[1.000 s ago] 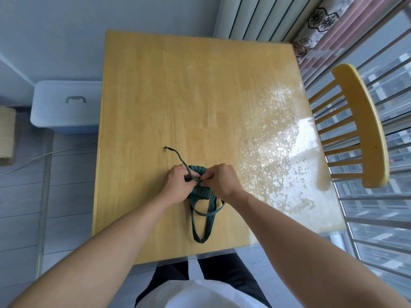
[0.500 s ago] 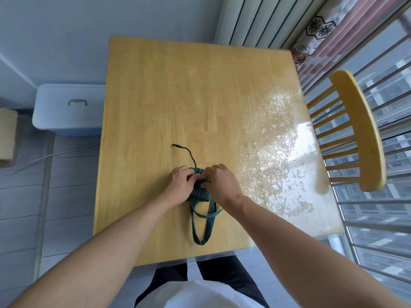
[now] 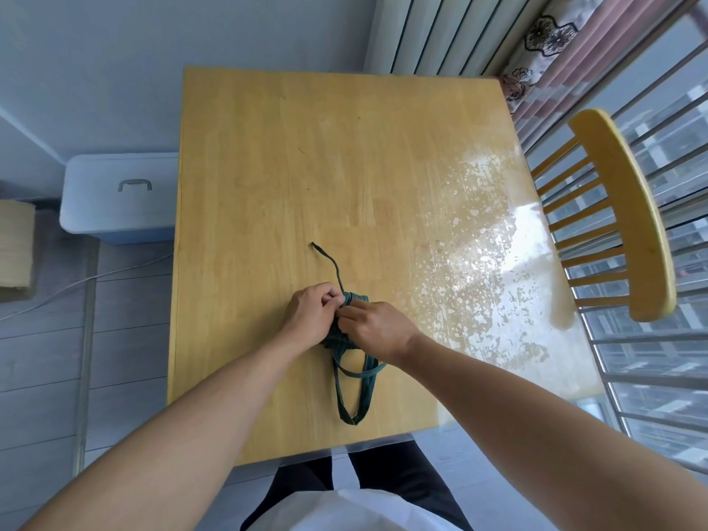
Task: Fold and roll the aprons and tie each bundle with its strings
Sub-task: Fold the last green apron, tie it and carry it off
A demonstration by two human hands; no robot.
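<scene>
Rolled green apron [image 3: 346, 331] on the wooden counter [image 3: 268, 166], toward its near edge. Left hand [image 3: 310, 316] and right hand [image 3: 377, 327] meet over the apron, each grip pinching a string at its far end (the knot itself is hidden). One string [image 3: 329, 262] trails beyond the apron; a strap loop [image 3: 354, 392] lies nearer.

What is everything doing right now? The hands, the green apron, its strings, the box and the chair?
Left hand: pinching a string.
Right hand: pinching a string on the bundle.
Apron bundle: rolled up.
Free string end: lying loose on the table.
Strap loop: lying flat.
Storage box: lid shut.
Chair: empty.
</scene>
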